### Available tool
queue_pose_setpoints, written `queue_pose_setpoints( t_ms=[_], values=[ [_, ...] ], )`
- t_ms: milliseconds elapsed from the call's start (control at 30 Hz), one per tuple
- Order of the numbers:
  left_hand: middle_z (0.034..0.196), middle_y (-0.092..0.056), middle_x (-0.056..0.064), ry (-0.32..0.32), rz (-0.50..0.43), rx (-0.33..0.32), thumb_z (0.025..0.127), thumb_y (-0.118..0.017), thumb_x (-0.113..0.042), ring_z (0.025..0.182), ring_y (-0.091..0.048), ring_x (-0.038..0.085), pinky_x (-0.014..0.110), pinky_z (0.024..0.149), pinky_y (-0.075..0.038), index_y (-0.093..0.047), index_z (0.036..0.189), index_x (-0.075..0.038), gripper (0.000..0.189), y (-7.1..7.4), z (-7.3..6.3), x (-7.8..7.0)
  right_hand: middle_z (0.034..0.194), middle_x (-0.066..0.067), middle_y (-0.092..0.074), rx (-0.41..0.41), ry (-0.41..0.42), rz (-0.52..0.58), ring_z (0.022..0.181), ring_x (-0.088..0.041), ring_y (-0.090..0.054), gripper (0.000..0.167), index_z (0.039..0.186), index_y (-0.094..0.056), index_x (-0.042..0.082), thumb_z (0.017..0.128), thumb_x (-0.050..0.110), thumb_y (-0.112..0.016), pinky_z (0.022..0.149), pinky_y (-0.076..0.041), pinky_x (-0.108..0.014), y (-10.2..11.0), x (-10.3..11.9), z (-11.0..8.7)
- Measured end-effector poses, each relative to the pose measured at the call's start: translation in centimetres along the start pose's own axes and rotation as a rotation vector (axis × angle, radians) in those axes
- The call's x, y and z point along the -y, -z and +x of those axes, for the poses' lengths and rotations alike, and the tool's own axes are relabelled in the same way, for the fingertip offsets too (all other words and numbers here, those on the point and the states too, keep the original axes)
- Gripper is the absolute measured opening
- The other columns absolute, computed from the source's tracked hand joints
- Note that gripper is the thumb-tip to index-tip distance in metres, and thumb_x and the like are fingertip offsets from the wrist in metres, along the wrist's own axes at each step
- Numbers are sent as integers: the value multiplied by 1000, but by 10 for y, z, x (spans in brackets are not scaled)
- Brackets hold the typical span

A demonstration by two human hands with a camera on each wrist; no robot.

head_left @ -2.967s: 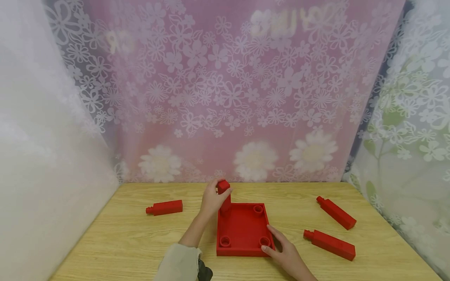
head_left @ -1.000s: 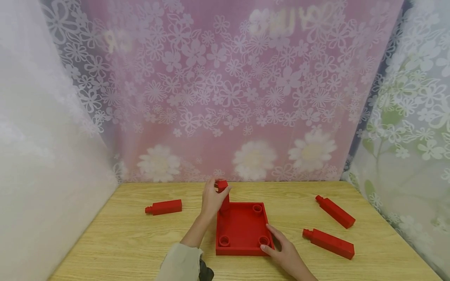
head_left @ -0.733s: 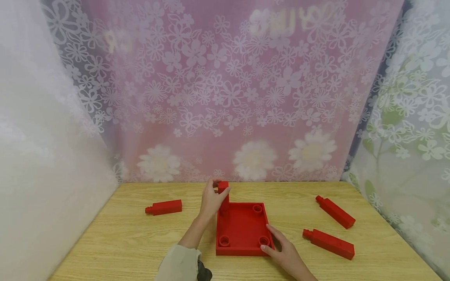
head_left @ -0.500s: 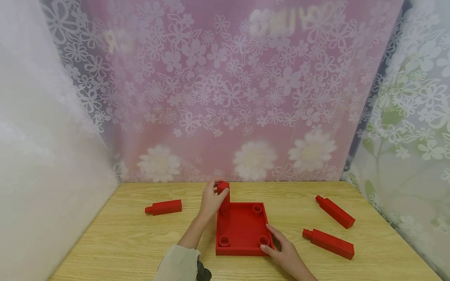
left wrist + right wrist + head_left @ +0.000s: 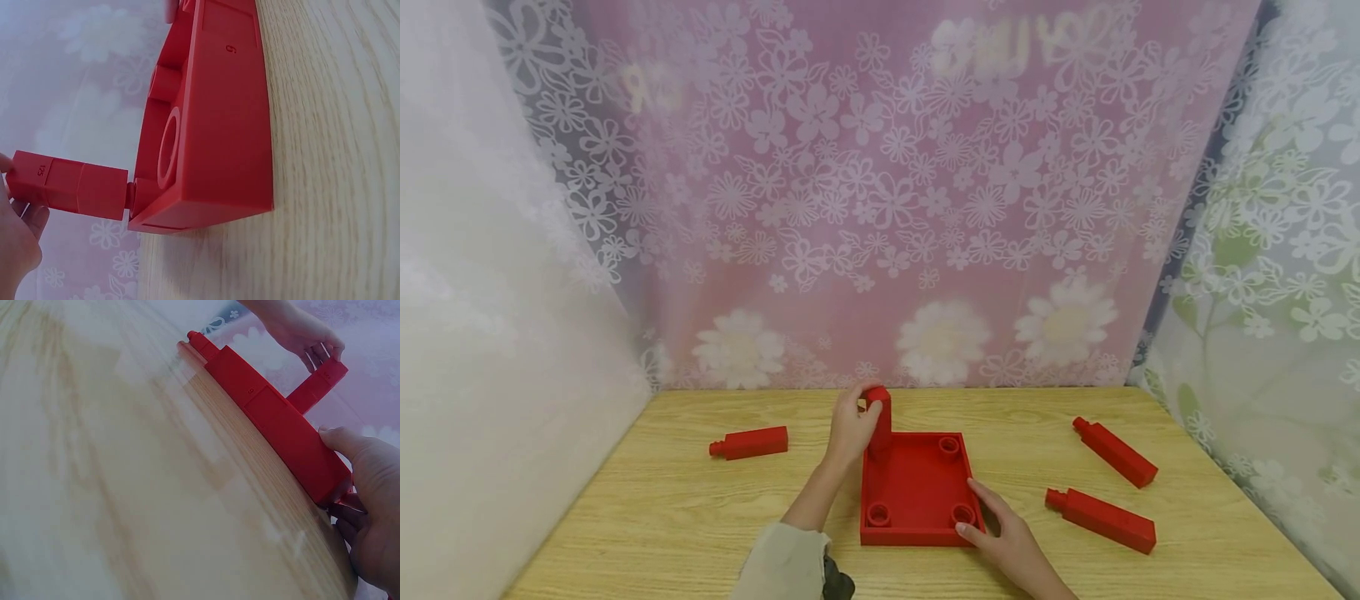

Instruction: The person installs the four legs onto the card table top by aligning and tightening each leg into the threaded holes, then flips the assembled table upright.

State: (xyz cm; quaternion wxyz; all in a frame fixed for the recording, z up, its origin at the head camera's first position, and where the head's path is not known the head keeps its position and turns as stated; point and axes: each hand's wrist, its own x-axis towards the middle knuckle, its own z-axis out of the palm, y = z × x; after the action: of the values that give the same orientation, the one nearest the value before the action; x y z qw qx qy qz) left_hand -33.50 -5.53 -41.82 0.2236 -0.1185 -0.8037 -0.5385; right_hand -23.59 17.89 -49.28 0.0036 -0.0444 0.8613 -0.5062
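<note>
A square red tray-like piece [image 5: 917, 483] lies on the table with its hollow side up and a round socket in each corner. My left hand [image 5: 850, 429] grips the upper part of a red square leg [image 5: 880, 421], which stands upright at the far left corner. In the left wrist view the leg [image 5: 81, 187] meets its socket, with a little of its narrow neck showing. My right hand [image 5: 1011, 542] holds the tray's near right corner, thumb over the rim. The right wrist view shows that hand [image 5: 369, 494] with its fingers curled at the tray's edge [image 5: 275, 425].
One loose red leg [image 5: 756, 442] with a threaded end lies on the left of the wooden table [image 5: 685, 525]. On the right lie two more, a farther leg [image 5: 1116, 452] and a nearer leg [image 5: 1108, 522]. A flowered curtain [image 5: 880, 208] hangs behind the table.
The leg has turned about its upright axis, and the left thumb and fingers have shifted round its top. The tray and right hand have stayed in place.
</note>
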Motion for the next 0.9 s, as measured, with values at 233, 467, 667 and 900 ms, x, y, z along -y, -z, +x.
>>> queue_pose_setpoints(
  t_ms=[233,467,667,900],
  values=[
    [103,-53,6,33,32,-21,81,-72,-23,90,-49,20,32,70,-49,-62,111,-10,34,-7,0,-1,139,-17,-38,-1,1,4,128,-37,-31,74,139,-42,11,78,39,-71,97,-33,-49,0,-1,0],
    [100,-51,7,41,53,-86,79,-74,-20,85,-49,20,33,68,-48,-65,105,-13,29,-9,0,1,139,-17,-38,0,23,20,128,-36,-31,73,139,-42,10,78,38,-71,97,-34,-47,0,-2,1],
    [100,-53,5,81,36,-82,80,-73,-24,86,-51,19,32,73,-49,-58,114,-7,41,-9,0,3,139,-18,-38,2,26,29,127,-36,-32,73,139,-41,9,78,37,-71,97,-35,-45,0,-1,0],
    [104,-55,7,113,-46,-23,82,-71,-20,90,-55,21,33,76,-49,-51,115,-4,42,-5,-2,6,139,-18,-38,4,26,21,127,-36,-32,73,139,-41,9,78,37,-71,97,-35,-47,1,0,0]
  ],
)
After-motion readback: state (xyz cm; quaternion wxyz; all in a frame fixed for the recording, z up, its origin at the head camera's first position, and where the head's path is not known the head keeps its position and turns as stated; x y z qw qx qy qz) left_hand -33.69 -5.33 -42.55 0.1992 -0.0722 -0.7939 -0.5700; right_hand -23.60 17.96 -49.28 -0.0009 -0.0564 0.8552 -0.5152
